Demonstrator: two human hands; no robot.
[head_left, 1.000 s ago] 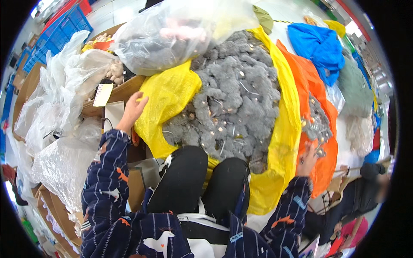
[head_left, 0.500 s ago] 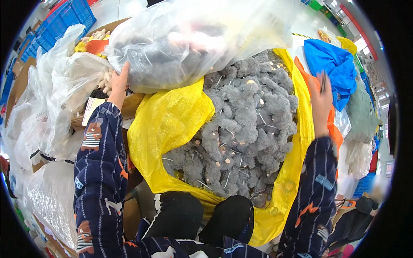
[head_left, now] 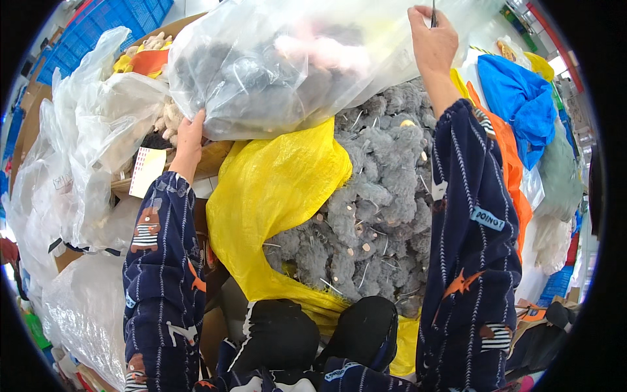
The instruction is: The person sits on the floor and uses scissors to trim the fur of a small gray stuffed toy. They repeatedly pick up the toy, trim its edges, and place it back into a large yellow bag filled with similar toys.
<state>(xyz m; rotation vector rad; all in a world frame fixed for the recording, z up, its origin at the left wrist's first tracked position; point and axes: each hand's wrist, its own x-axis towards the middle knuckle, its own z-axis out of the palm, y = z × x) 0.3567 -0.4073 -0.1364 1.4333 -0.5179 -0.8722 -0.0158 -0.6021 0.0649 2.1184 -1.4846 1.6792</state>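
Observation:
A large clear plastic bag [head_left: 261,85] with grey and pink fluffy things inside lies across the far side. My left hand [head_left: 189,144] is closed on its lower left corner. At the bag's far right part, my right hand [head_left: 436,49] is raised, fingers bent together around a thin dark metal tool [head_left: 434,14] whose kind I cannot make out. The right fingertips are against the film; whether they grip it is unclear. Below, a yellow woven sack [head_left: 268,189] gapes around a heap of grey fluffy plush pieces [head_left: 372,196] with white strips and small pale discs.
Crumpled clear plastic bags [head_left: 78,157] pile up at the left. A blue plastic crate [head_left: 108,32] stands far left, near a cardboard box holding beige plush pieces [head_left: 168,121]. Blue bag material [head_left: 516,98] and an orange sheet [head_left: 503,157] lie at the right. My knees [head_left: 281,333] are close below the sack.
My right hand has moved left and away from me, from the sack's right side to the clear bag's far edge. The left hand stays on the bag's corner. The view has shifted slightly.

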